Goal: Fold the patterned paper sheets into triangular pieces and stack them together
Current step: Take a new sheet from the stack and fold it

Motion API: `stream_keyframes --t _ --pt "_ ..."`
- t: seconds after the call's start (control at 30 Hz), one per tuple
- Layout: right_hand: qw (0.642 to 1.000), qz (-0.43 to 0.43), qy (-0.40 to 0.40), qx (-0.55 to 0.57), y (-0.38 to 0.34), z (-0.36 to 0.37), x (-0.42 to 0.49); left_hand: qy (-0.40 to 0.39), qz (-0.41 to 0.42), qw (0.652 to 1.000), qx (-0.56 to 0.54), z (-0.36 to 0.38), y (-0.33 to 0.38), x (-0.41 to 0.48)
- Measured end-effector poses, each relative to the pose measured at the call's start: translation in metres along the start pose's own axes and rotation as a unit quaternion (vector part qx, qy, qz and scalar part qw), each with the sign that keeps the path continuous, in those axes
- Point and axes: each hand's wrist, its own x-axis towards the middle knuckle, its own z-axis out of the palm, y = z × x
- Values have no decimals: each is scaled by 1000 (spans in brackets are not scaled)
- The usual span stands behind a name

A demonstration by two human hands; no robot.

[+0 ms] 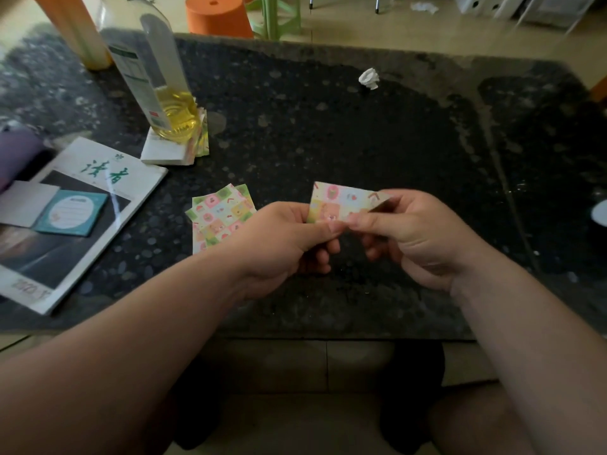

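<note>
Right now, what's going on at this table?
A person holds a small patterned paper sheet above the dark table, pinching it between the left hand and right hand. It looks folded into a rectangle, no triangle yet. More patterned sheets lie loose on the table beside the left hand.

Oil bottle, magazine, crumpled tissue on dark table.
</note>
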Motion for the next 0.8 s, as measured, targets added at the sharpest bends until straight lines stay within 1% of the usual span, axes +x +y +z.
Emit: stream_keyframes --t 0.03,0.1,0.17,0.23,0.37,0.5,0.6,0.8 --pt "1000 14 -10 -21 1 0 0 4 0 1000 -10 -1 1 1" --pt "999 21 -5 -48 4 2 -1 3 2 1000 -14 -2 1 1" --pt "999 13 -1 -36 4 3 -1 -1 7 1000 -8 -2 0 1" --pt "1000 2 -9 -25 3 2 -2 -4 15 1000 8 -2 -1 -1" --pt "998 -21 2 -56 3 3 -2 -1 23 998 54 1 -2 -2" --pt "994 -13 -14 -108 -4 -1 -4 -12 22 997 71 -1 -1 -2" --pt "992 -12 -15 -121 -11 -7 -6 -25 18 996 80 -3 4 -3" --pt "993 -2 44 -110 -24 -32 -8 -51 12 994 97 -8 7 -6"
